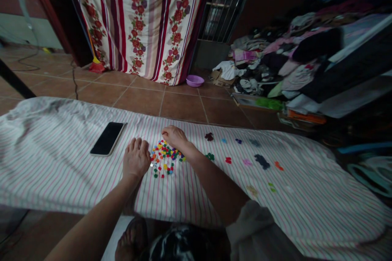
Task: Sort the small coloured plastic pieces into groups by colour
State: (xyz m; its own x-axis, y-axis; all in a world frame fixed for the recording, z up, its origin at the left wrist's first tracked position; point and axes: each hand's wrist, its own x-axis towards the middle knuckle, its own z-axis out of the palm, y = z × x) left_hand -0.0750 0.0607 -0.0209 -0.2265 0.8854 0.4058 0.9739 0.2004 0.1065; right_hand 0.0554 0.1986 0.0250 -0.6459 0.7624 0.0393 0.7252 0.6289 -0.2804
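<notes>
A loose heap of small multicoloured pieces (165,153) lies on the striped cloth (76,171). My left hand (136,158) rests palm down on the cloth at the heap's left edge, fingers stretched out and holding nothing visible. At the far edge of the heap is my right hand (175,136), its fingers drawn together; whatever may be between the fingertips is hidden. Right of my right arm, small single-colour groups sit apart: dark red pieces (209,136), green pieces (210,156), red pieces (228,160), pink pieces (247,162), dark blue-grey pieces (262,161) and orange pieces (278,165).
A phone (108,138) lies left of my left hand. Beyond the cloth-covered surface are a tiled floor (180,104), a purple basin (195,81), a floral curtain (147,20) and a red broom (97,65). Piled clothes (272,57) fill the back right.
</notes>
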